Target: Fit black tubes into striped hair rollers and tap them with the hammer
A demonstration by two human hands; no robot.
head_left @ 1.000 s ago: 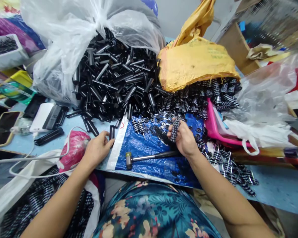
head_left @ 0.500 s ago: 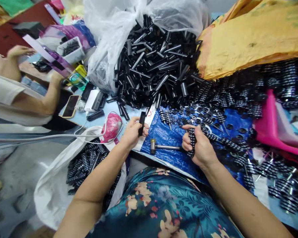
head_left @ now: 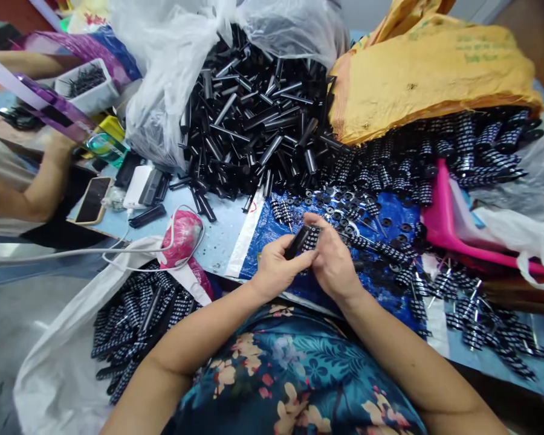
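In front of my body my two hands meet over the blue plastic sheet (head_left: 258, 241). A short, glossy black tube (head_left: 294, 243) is gripped in my left hand (head_left: 274, 269), thumb and fingers closed round it. Against the tube lies a black cylinder with rows of small white marks (head_left: 311, 238), held in the fingers of my right hand (head_left: 338, 263). Whether the two pieces are joined or only touch, I cannot tell. The hammer is hidden behind my hands. Past my fingertips lie scattered black washers (head_left: 338, 202) and two patterned cylinders with metal pins (head_left: 281, 211).
A large heap of black tubes (head_left: 254, 121) spills from a clear plastic bag (head_left: 158, 84). Patterned cylinders (head_left: 462, 145) lie under a yellow sack (head_left: 417, 84), beside a pink tray (head_left: 444, 211). A white sack (head_left: 49, 356) hangs lower left. A co-worker's arm (head_left: 45, 175) is at left.
My hands have come together, bringing the black tube against the patterned cylinder. The hammer that lay between them is now covered. The whole view has shifted to the right.
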